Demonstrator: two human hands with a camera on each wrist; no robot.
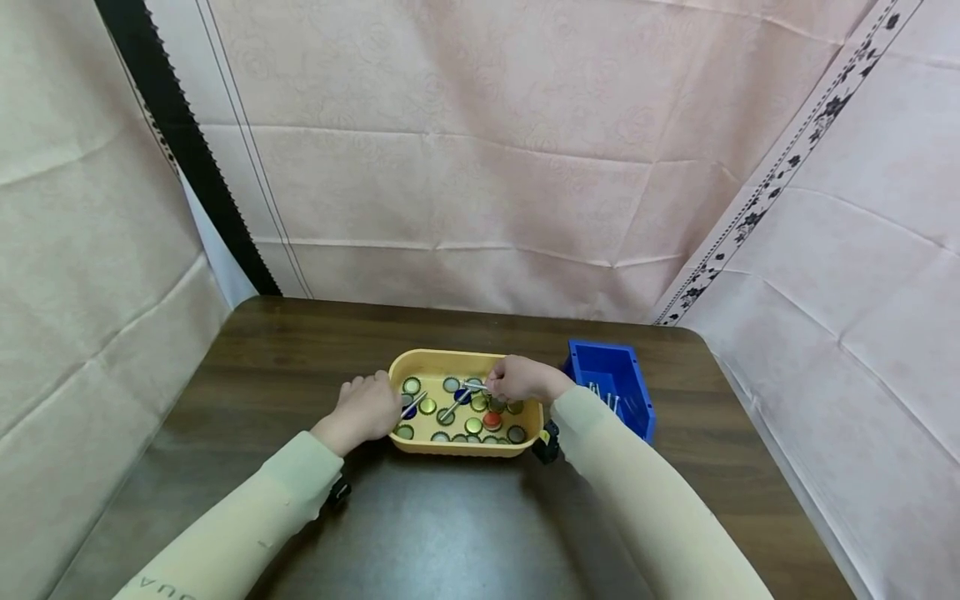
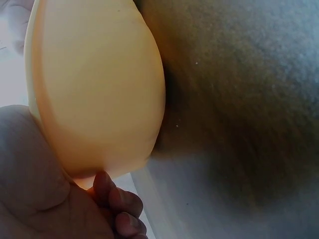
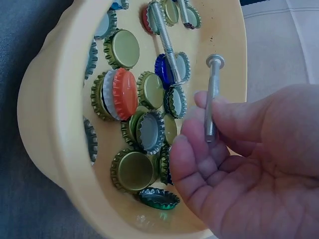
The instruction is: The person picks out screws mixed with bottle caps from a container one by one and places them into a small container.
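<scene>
A yellow plastic tub [image 1: 461, 448] stands on the table with bottle caps [image 3: 125, 49] and several metal bolts [image 3: 167, 42] lying in it. My left hand [image 1: 365, 408] grips the tub's left end; the left wrist view shows curled fingers [image 2: 127, 201] at its rim. Over the right part of the tub, my right hand [image 1: 521, 379] pinches one silver bolt [image 3: 213, 94] between thumb and fingers, its round head sticking out. Beneath that hand lie gold, green, blue and silver caps and a red cap [image 3: 124, 93]. Some caps are hidden behind the right fingers.
A blue bin [image 1: 611, 375] stands just right of the tub, behind the right forearm, with several bolts [image 1: 611, 402] in it. The brown wooden table [image 1: 442, 533] backs onto pale cloth hangings [image 1: 480, 183], which also hang at both sides.
</scene>
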